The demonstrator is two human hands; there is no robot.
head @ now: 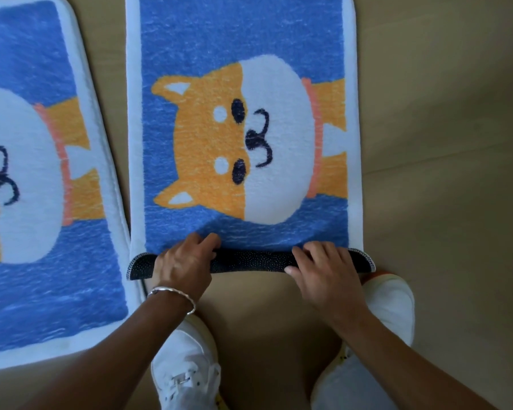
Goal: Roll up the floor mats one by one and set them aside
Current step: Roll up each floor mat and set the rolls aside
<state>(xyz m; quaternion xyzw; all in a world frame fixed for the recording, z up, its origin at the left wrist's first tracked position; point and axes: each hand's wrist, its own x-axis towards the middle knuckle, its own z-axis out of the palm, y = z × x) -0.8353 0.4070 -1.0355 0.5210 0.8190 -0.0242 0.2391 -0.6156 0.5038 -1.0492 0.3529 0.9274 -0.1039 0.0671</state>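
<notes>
the mat (243,39) lay flat on the tan floor (442,128), blue with a white border and an orange and white dog's face. its near edge (249,260) was turned over into a low roll, with the dark dotted underside showing. both hands held that roll. the left hand (184,261) curled over it near the left end, fingertips on the blue pile. the right hand (323,267) curled over it nearer the right end, thumb at the near side. a second mat (42,143) of the same pattern lay flat just beside the first on the left, its border close to the roll's left corner. a white shoe (391,306) stood right by the roll's right corner, and another shoe (187,365) stood below the left wrist, which wore a silver bracelet (172,292).
</notes>
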